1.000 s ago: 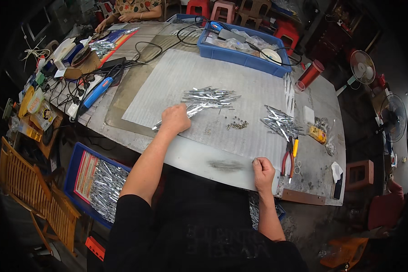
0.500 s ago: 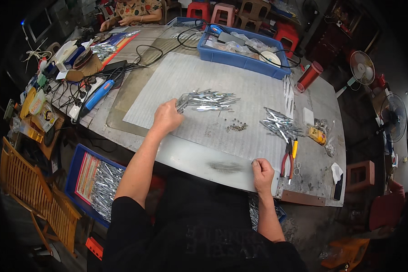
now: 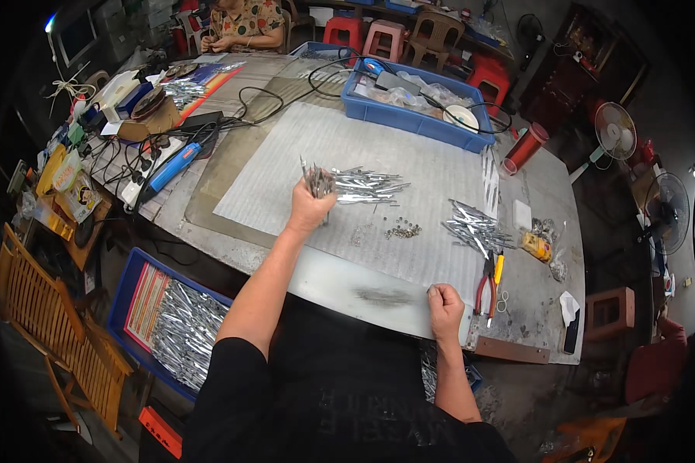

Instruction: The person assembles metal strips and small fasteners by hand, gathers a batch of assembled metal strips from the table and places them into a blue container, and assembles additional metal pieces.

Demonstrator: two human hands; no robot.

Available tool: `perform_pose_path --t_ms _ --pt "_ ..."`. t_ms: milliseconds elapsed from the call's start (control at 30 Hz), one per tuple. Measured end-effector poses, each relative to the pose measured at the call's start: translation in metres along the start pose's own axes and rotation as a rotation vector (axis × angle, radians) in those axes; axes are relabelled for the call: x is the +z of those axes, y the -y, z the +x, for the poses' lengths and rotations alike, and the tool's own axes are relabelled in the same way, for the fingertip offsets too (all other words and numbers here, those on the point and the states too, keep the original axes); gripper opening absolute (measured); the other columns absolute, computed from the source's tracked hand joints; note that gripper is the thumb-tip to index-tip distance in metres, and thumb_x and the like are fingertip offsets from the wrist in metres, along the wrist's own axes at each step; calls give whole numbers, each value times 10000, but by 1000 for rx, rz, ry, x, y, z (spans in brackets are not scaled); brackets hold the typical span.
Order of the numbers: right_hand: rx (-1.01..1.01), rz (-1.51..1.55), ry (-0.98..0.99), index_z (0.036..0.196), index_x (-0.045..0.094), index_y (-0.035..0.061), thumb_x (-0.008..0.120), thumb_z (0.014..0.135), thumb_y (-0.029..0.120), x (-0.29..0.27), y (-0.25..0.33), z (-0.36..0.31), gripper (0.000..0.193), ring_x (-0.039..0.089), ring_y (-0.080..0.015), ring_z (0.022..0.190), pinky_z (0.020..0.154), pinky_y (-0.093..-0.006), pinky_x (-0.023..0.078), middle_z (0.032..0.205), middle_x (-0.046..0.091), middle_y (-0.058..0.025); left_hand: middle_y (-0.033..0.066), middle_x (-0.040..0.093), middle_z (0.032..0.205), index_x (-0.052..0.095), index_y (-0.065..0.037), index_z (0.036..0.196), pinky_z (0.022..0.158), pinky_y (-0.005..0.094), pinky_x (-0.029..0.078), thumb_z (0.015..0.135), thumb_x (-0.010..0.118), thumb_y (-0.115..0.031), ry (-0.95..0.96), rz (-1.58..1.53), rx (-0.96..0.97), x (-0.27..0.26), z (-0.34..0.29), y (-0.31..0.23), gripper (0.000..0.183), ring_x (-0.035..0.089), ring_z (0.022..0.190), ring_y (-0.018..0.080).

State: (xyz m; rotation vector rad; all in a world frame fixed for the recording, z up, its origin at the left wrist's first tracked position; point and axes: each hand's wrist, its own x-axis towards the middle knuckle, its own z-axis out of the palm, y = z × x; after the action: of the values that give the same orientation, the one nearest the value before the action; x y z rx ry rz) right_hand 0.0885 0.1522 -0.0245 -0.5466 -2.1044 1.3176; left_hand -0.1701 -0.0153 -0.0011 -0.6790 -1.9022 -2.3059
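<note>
I see the left hand clenched around a rod bunch, just left of the rod pile on the white sheet. Right hand is fisted at the table edge, pliers nearby; can't tell if it holds anything.

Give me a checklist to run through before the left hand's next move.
1. Left hand gripping a bunch of thin metal pieces: ok.
2. Right hand empty: cannot tell; its curled fingers hide the palm.
3. Loose pile beside the left hand neatly aligned: not ok; ends are uneven.
4. Small round parts apart from that pile: ok.
5. Red-handled pliers away from the left hand: ok.
</note>
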Motion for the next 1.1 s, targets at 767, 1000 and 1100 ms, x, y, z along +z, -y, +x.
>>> perform_pose_path --t_ms 767,1000,1100 --pt "-32 -92 10 719 535 -35 560 779 74 2 0 0 128 485 -149 574 549 -269 399 632 522 -95 16 550 902 505 -18 1044 707 202 430 642 605 20 9 -45 -15 -10 -14 -1 416 517 782 64" --pt "-30 -81 18 726 537 -35 556 781 75 -1 -8 0 124 487 -150 584 557 -264 399 635 517 -97 31 559 935 512 -17 1036 723 209 436 644 608 25 23 -44 -15 -12 -19 3 406 527 812 74" --pt "-35 -74 26 728 536 -35 555 782 76 -1 -7 -1 125 483 -146 588 560 -261 398 639 518 -91 29 562 920 516 -16 1022 719 210 437 647 609 23 3 -41 -15 -11 -19 5 389 530 807 75"
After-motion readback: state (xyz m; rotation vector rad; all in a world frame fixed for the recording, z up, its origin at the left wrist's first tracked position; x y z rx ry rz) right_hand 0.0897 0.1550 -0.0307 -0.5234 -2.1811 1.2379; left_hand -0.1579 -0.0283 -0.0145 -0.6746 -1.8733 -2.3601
